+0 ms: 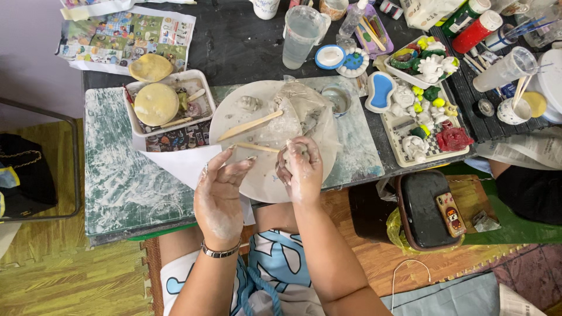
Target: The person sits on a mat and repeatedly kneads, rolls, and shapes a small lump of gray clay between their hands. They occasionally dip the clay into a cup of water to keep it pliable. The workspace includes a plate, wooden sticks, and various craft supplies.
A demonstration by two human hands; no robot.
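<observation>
While the dark surface point(234, 41) carries everything, I see a green mat point(123, 175) and on it a round white plate point(246, 126). Over the plate's near rim, the left hand point(219, 196) is released, fingers spread, touching nothing. The right hand point(301, 169) is clenched around a lump of clay point(295, 151). Two wooden sticks point(249, 124) lie just beyond.

One cam only, head-worn, looking almost straight down from above the person's lap onto the table point(117, 175). Close range: both forearms enter from bottom edge, table fills upper frame, floor visible left & right. No 2nd view.
</observation>
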